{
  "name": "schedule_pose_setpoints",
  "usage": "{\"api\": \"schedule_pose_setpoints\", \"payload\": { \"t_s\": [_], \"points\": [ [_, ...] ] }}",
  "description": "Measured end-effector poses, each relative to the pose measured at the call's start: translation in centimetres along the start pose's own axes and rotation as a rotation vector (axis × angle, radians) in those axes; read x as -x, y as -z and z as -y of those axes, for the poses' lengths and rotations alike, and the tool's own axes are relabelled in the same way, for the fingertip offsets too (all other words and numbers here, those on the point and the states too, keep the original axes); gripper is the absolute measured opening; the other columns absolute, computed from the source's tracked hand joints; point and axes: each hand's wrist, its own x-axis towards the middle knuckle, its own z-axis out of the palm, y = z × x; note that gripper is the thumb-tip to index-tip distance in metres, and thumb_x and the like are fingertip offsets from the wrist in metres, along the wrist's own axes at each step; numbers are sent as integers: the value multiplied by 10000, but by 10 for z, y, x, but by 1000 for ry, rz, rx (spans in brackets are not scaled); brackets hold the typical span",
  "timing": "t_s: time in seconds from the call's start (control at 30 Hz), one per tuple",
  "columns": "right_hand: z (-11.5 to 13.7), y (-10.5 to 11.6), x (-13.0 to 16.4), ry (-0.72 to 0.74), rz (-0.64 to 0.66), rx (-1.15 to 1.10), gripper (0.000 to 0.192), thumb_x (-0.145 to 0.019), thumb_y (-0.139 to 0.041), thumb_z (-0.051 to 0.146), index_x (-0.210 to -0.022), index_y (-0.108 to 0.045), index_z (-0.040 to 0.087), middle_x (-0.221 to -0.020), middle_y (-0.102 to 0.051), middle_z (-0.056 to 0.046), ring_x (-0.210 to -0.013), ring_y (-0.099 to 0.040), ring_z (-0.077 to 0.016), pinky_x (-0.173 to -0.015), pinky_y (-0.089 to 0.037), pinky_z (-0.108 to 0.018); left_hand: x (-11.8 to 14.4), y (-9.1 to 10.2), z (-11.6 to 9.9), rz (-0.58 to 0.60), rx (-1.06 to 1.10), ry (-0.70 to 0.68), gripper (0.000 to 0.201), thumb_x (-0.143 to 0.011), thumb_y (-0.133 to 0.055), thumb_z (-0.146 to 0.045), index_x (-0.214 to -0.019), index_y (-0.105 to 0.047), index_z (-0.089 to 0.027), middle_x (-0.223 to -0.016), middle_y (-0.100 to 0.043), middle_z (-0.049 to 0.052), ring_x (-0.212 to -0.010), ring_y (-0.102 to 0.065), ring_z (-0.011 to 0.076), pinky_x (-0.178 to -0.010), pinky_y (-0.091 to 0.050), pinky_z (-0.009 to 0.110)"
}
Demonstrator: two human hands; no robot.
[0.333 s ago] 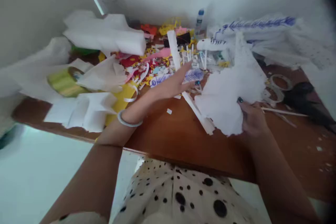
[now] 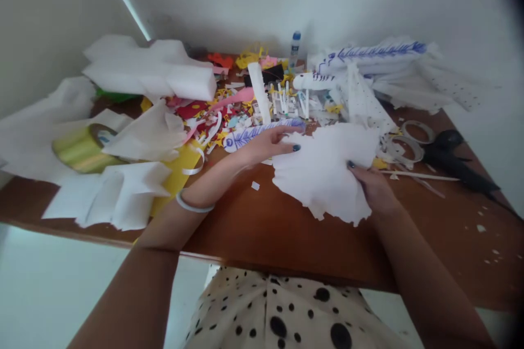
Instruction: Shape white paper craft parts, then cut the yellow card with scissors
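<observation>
The right hand [image 2: 379, 191] holds the paper [image 2: 327, 172] by its right side, with the thumb on top. The left hand [image 2: 274, 144] is bent at the paper's left edge, with the thumb by the edge. I cannot tell if it pinches the paper or just touches it. The paper is between the two hands, up over the table [image 2: 245, 218]. Its edge is rough and full of little nicks.

It looks thin, so I think it could rip. A soft grip should be best, with the hands level and no hard pull. It would help to keep the thumbs flat, so the paper does not crease.

A small scrap [image 2: 255, 186] lies below the left hand. Near the right hand are a thin stick [image 2: 421, 175], two rings [image 2: 405, 139] and a black tool [image 2: 444, 154]. It would be good to keep the rough edge off the stick, as it might snag.

Just past the left hand is a roll [image 2: 262, 134] with blue lines. Off to the left sits a fat roll of tape [image 2: 76, 147]. Behind these lie lots of bright bits [image 2: 241, 112]. At the back, a bottle [image 2: 295, 49] stands up by the wall [image 2: 229, 5].
</observation>
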Motion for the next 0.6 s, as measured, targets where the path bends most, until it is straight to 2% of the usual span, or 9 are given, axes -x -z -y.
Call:
{"api": "schedule_pose_setpoints", "payload": {
  "t_s": [0.07, 0.17, 0.27, 0.47, 0.6],
  "points": [
    [2, -7, -2, -39, -26, 9, 325, -559, -812, 401, -805, -677, 237, -794, -732, -24, -682, -669, -208, -612, -552, -326, 1, 7, -2, -66, -85, 45, 490, -741, -688, -419, -1150, -582, -170, -979, -662, 55, -792, -631, 164, -697, -493, 273],
    [1, -9, -10, -48, -28, 96, 339, -614, -791, 408, -890, -689, 241, -791, -721, -1, -680, -653, -178, -592, -538, -289, 3, 19, -5, -175, -353, 112, 367, -731, -662, -408, -996, -621, -158, -789, -620, 0, -664, -567, 132, -588, -436, 229],
    [-4, -3, -19, 26, 13, 183, 373, -662, -760, 396, -994, -679, 247, -862, -715, 19, -743, -645, -151, -640, -521, -256, 5, 26, -7, -189, -543, 94, 289, -718, -653, -366, -921, -640, -161, -735, -572, -30, -628, -499, 101, -562, -381, 200],
    [-2, 1, -20, 148, 37, 282, 382, -677, -749, 336, -1041, -674, 252, -1064, -712, -19, -943, -646, -202, -814, -519, -334, 7, 35, -9, -186, -622, 81, 279, -732, -640, -374, -933, -658, -180, -627, -506, -48, -541, -429, 87, -495, -308, 198],
    [-2, 1, -17, 115, 105, 353, 376, -684, -752, 358, -1027, -682, 222, -1073, -714, -49, -964, -649, -238, -850, -511, -392, 7, 43, -8, -254, -625, 6, 275, -741, -633, -385, -901, -667, -164, -690, -551, -20, -562, -450, 93, -515, -335, 207]
  ]
}}
